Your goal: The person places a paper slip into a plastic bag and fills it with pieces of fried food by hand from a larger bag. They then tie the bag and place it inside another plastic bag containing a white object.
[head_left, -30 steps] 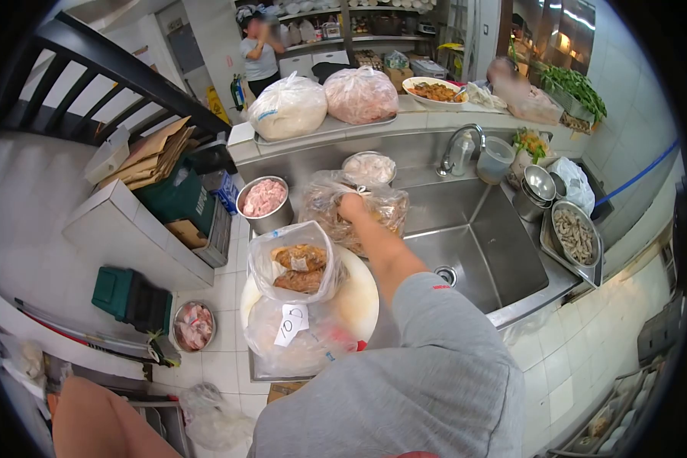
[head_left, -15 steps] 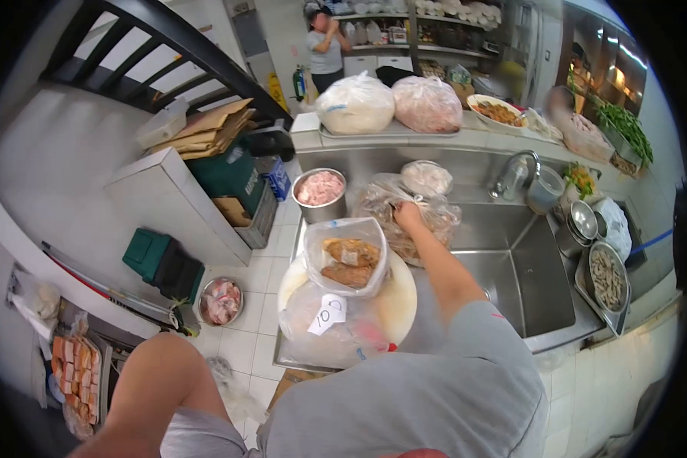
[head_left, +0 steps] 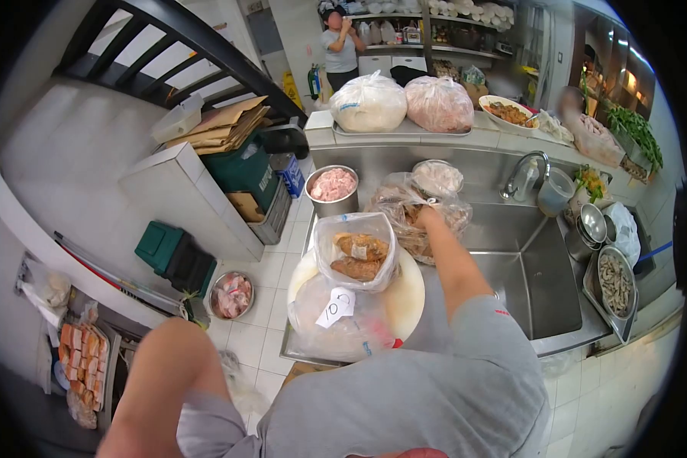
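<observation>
My right hand [head_left: 429,217] reaches into the mouth of a clear plastic bag [head_left: 454,217] that holds brown pieces of food. Its fingers are hidden among the plastic and the contents, so their grip does not show. In front of this bag, an opened plastic bag [head_left: 324,237] with two browned pieces of meat [head_left: 359,267] rests on a round white board [head_left: 411,298]. Nearer to me lies another clear bag [head_left: 305,313] with a handwritten paper label [head_left: 336,307]. My left arm bends at the lower left, and its hand is out of view.
A metal pot of pale raw meat [head_left: 333,185] stands left of the bag, a round bagged item [head_left: 437,177] behind it. The steel sink [head_left: 538,275] is at right. Two large filled bags [head_left: 369,105] sit on the ledge. A person [head_left: 342,46] stands at the back.
My right hand has gone from the bag's top deeper into its opening. The whole view has shifted slightly, so things sit a little further right and lower or higher.
</observation>
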`<state>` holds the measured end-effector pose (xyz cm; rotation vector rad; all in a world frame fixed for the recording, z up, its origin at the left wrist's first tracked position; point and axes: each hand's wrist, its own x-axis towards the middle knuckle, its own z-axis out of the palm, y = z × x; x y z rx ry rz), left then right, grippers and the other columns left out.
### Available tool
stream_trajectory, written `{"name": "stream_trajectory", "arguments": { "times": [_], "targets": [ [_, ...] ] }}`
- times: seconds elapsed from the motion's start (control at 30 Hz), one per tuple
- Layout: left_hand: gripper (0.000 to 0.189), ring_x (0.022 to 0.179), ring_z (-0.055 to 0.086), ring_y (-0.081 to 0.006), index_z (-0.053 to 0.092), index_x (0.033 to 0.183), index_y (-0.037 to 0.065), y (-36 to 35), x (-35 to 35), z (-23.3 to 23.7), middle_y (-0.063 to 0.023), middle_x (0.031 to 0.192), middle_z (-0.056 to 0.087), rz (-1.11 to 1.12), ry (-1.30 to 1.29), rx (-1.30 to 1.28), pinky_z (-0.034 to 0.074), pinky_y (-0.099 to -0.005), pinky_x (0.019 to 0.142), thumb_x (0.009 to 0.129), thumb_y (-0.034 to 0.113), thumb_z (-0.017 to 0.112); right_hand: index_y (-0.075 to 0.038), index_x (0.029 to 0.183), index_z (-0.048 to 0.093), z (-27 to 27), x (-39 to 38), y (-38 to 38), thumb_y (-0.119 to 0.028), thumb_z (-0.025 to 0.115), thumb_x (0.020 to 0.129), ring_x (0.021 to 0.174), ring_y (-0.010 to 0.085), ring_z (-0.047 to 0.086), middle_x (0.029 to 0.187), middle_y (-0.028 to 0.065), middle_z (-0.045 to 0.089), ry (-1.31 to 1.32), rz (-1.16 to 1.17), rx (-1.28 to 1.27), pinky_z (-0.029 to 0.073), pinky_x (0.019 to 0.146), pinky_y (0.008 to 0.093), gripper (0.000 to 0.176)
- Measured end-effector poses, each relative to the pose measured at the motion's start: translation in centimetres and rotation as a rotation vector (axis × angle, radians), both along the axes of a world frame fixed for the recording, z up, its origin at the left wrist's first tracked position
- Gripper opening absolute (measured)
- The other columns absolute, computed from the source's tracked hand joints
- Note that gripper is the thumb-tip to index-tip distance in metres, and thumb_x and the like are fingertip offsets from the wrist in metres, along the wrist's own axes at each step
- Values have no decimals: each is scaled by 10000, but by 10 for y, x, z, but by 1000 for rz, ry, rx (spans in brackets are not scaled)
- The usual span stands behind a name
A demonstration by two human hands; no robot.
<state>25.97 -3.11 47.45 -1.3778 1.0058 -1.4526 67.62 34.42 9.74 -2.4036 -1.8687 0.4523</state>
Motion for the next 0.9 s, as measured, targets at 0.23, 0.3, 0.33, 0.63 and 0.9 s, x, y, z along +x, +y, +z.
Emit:
{"name": "stream_trajectory", "arguments": {
  "times": [0.23, 0.3, 0.33, 0.63, 0.9],
  "targets": [
    [320, 1126, 481, -287, 566, 1099, 8, 142, 56, -133, -158, 1195, 512, 401, -145, -1663, 368, -398, 976, 825, 171, 597, -100, 1247, 549, -43, 26, 43, -443, 750, 637, 1144, 294, 531, 1243, 150, 561, 34, 95, 34, 435, 950, 372, 728],
    [251, 1259, 393, -329, 643, 1062, 95, 179, 65, -191, -190, 1350, 399, 350, 53, -2103, 319, -407, 1030, 824, 175, 656, -108, 1256, 543, -45, 30, 43, -384, 728, 674, 1162, 293, 520, 1260, 142, 548, -32, 123, -26, 425, 963, 372, 670],
    [252, 1277, 373, -347, 651, 1066, 117, 191, 69, -210, -210, 1370, 374, 394, 96, -2189, 314, -414, 1036, 830, 205, 660, -110, 1268, 532, -9, 18, 14, -355, 697, 715, 1178, 292, 509, 1283, 135, 532, -109, 148, -113, 416, 975, 369, 627],
    [432, 1304, 347, -348, 562, 1238, 152, 228, 80, -230, -229, 1390, 361, 557, 289, -2253, 310, -412, 1049, 835, 268, 665, -134, 1232, 543, 72, -38, -77, -330, 594, 803, 1080, 297, 572, 1213, 130, 579, 7, 109, 39, 471, 899, 395, 474],
    [781, 868, 573, -183, 269, 1438, 55, 194, 142, -37, -139, 1041, 602, 228, 378, -1556, 464, -335, 822, 783, 112, 691, -94, 1218, 556, 37, -26, -71, -216, 596, 835, 865, 288, 641, 1067, 148, 640, 421, -123, 125, 538, 583, 464, 404]
  ]
}}
